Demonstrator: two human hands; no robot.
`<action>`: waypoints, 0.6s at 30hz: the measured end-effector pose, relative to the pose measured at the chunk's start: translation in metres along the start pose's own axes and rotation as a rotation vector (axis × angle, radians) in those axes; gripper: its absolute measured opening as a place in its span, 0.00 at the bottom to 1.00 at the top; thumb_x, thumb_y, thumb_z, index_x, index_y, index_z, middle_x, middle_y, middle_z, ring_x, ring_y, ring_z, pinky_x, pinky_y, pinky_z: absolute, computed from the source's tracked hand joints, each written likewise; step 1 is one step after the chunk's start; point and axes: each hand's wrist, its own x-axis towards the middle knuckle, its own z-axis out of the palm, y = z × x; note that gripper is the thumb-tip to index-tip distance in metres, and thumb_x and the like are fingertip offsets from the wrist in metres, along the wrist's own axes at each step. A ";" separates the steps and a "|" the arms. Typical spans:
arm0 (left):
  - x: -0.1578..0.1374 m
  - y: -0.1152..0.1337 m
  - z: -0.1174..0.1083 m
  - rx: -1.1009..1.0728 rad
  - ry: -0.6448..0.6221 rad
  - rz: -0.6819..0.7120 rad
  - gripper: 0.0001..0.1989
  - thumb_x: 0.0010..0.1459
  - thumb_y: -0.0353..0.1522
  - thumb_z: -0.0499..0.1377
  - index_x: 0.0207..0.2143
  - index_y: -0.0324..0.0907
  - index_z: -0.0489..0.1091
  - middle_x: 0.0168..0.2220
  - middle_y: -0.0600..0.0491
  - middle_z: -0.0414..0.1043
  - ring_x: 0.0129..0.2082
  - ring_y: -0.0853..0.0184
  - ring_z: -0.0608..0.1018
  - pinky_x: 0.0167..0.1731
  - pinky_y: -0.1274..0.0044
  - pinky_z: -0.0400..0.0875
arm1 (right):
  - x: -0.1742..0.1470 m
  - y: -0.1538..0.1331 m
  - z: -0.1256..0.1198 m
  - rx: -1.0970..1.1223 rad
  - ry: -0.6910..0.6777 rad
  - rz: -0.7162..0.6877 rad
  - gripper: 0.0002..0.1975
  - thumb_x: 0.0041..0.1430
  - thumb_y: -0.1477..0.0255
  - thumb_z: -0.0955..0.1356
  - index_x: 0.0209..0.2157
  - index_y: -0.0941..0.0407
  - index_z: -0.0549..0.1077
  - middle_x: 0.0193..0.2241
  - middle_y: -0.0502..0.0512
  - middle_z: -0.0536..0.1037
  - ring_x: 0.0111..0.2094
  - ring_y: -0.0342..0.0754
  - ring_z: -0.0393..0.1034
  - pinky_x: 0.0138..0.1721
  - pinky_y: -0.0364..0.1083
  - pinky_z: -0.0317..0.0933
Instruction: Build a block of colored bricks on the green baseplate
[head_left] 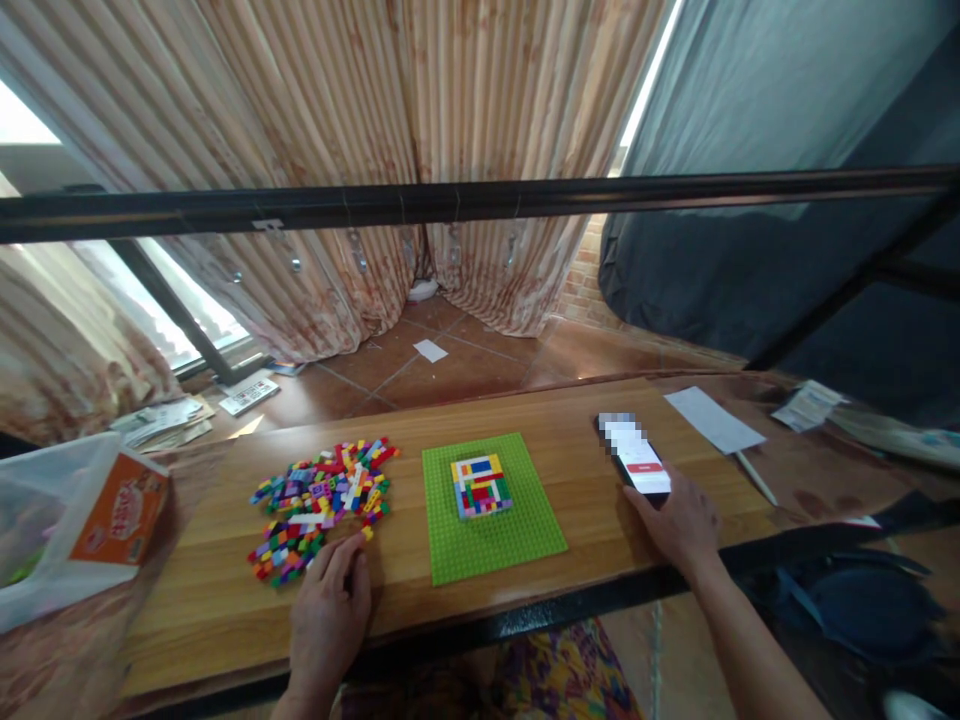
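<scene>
On the wooden table, a square brick build of many colours sits on a green baseplate. Left of it spreads a pile of loose toy bricks. My left hand rests at the near edge of this pile with its fingers curled in, and I see nothing in them. A yellow brick lies by its fingertips. To the right of the baseplate, my right hand grips the near end of a smartphone, thumb along its edge. The phone's screen is lit, partly blurred out.
A white plastic box with an orange label stands at the far left. Beyond the phone lie a white paper and a white pen. A dark metal bar crosses in front of the curtains.
</scene>
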 end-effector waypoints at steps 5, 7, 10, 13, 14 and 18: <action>-0.001 0.002 -0.001 -0.033 -0.009 -0.031 0.13 0.65 0.34 0.51 0.44 0.43 0.73 0.41 0.47 0.77 0.40 0.61 0.79 0.42 0.72 0.75 | 0.011 0.002 0.000 0.016 -0.016 -0.013 0.42 0.55 0.45 0.62 0.61 0.61 0.62 0.56 0.73 0.70 0.56 0.70 0.64 0.54 0.66 0.57; -0.001 0.003 -0.001 -0.042 -0.014 -0.034 0.13 0.65 0.34 0.51 0.44 0.42 0.73 0.40 0.47 0.76 0.40 0.61 0.79 0.42 0.72 0.75 | 0.009 0.002 -0.001 0.041 0.037 -0.037 0.43 0.54 0.45 0.63 0.61 0.63 0.62 0.57 0.75 0.68 0.57 0.70 0.62 0.54 0.66 0.57; -0.002 0.003 -0.001 -0.046 -0.016 -0.038 0.13 0.65 0.34 0.51 0.44 0.42 0.73 0.40 0.47 0.76 0.40 0.61 0.79 0.42 0.72 0.75 | -0.003 -0.007 -0.005 0.118 0.174 -0.127 0.42 0.55 0.47 0.64 0.60 0.66 0.63 0.57 0.78 0.68 0.59 0.70 0.60 0.56 0.66 0.56; -0.003 0.004 0.000 -0.048 -0.025 -0.049 0.12 0.65 0.33 0.51 0.45 0.42 0.73 0.41 0.47 0.76 0.40 0.61 0.79 0.43 0.72 0.75 | -0.022 -0.029 -0.006 0.230 0.245 -0.248 0.36 0.57 0.50 0.64 0.58 0.63 0.65 0.55 0.74 0.69 0.59 0.66 0.61 0.57 0.64 0.57; -0.003 0.004 -0.001 -0.053 -0.030 -0.053 0.12 0.65 0.33 0.51 0.45 0.42 0.73 0.41 0.47 0.76 0.41 0.62 0.79 0.43 0.72 0.75 | -0.029 -0.039 -0.005 0.266 0.241 -0.287 0.34 0.58 0.51 0.64 0.57 0.61 0.67 0.55 0.72 0.69 0.59 0.64 0.62 0.57 0.63 0.58; -0.003 0.006 -0.002 -0.071 -0.042 -0.060 0.12 0.65 0.33 0.51 0.44 0.42 0.73 0.42 0.47 0.76 0.41 0.62 0.79 0.43 0.71 0.75 | -0.048 -0.080 0.004 0.424 0.132 -0.356 0.25 0.62 0.55 0.63 0.53 0.58 0.70 0.52 0.68 0.71 0.55 0.58 0.66 0.55 0.59 0.63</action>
